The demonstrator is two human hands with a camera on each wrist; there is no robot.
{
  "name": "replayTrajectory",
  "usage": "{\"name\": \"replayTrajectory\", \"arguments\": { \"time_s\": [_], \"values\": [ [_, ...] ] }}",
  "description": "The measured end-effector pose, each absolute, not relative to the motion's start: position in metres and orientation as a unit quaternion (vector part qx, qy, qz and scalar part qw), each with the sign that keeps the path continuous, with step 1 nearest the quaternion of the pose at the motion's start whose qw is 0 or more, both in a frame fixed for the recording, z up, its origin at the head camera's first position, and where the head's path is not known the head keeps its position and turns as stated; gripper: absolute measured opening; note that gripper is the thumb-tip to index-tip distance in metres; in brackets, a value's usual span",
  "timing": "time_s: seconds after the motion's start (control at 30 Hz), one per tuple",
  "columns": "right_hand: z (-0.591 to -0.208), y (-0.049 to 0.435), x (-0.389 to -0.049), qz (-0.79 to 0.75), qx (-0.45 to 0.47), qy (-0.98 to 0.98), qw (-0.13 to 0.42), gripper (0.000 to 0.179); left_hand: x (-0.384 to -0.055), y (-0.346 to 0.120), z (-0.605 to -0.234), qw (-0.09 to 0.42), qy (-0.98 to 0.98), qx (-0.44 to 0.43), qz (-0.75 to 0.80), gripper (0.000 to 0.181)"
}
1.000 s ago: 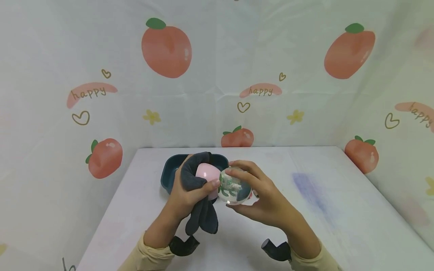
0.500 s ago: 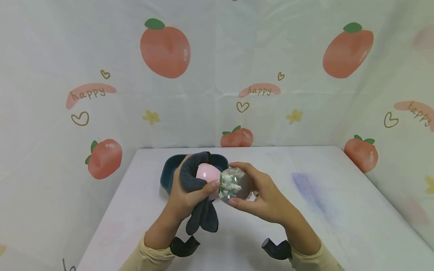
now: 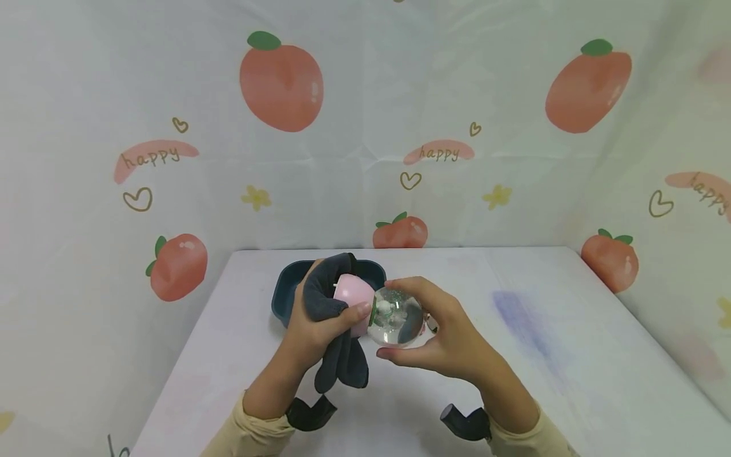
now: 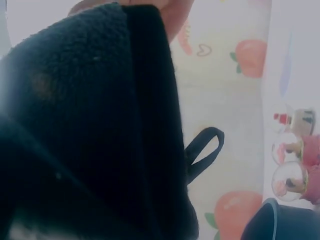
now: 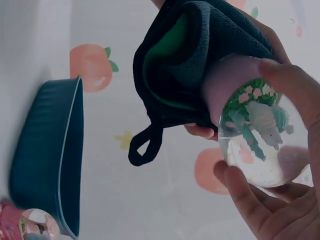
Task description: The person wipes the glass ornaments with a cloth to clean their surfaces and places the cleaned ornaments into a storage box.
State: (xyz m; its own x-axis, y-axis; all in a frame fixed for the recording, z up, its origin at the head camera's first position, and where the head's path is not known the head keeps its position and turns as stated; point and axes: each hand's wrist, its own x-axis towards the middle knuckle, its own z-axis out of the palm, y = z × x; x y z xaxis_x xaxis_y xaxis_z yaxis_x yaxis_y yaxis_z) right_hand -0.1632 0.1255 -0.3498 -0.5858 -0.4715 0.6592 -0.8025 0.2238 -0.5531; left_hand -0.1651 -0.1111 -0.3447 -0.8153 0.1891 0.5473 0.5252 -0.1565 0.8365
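Note:
A snow globe point(image 3: 394, 320) with a pink base point(image 3: 352, 293) lies on its side in the air, its glass ball facing right. My left hand point(image 3: 313, 333) grips the base through a dark grey-blue cloth point(image 3: 327, 298), whose ends hang below the wrist side. The thumb rests on the pink base near the glass. My right hand point(image 3: 448, 333) curls round the ball, fingers above and thumb below in the head view. Inside the globe point(image 5: 262, 132) are a whitish figure and green foliage with pink flowers in the right wrist view. A hanging loop point(image 5: 146, 150) sticks out from the cloth.
Behind the left hand a dark teal tub point(image 3: 283, 295) stands on the white table point(image 3: 571, 330). Beside the tub, more snow globes point(image 4: 292, 181) stand in a row in the left wrist view. A peach-printed backdrop point(image 3: 354, 114) rises behind the table.
The right fingers and thumb have shifted over the glass ball, and the thumb is now lower. The figure inside looks turned. The left hand and cloth stay nearly in place.

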Motion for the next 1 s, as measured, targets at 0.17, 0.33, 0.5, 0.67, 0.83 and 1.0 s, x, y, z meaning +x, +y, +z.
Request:
{"name": "replayTrajectory", "arguments": {
  "time_s": [0.17, 0.33, 0.5, 0.67, 0.83, 1.0],
  "values": [
    [-0.35, 0.123, -0.164, 0.427, 0.449, -0.749, 0.235, 0.088, -0.167, -0.112, -0.345, 0.108, -0.637, -0.268, -0.714, 0.061],
    [-0.349, 0.122, -0.167, 0.426, 0.462, -0.724, 0.284, 0.089, -0.168, -0.115, -0.343, 0.113, -0.646, -0.262, -0.708, 0.063],
    [-0.347, 0.125, -0.17, 0.441, 0.453, -0.698, 0.336, 0.08, -0.169, -0.12, -0.34, 0.115, -0.635, -0.254, -0.721, 0.064],
    [-0.347, 0.129, -0.174, 0.461, 0.444, -0.678, 0.361, 0.077, -0.169, -0.127, -0.336, 0.118, -0.619, -0.263, -0.73, 0.059],
    [-0.348, 0.135, -0.178, 0.479, 0.43, -0.672, 0.366, 0.08, -0.168, -0.131, -0.332, 0.119, -0.622, -0.248, -0.733, 0.052],
    [-0.349, 0.136, -0.182, 0.493, 0.404, -0.68, 0.363, 0.081, -0.167, -0.132, -0.33, 0.119, -0.622, -0.241, -0.736, 0.05]
  ]
}}
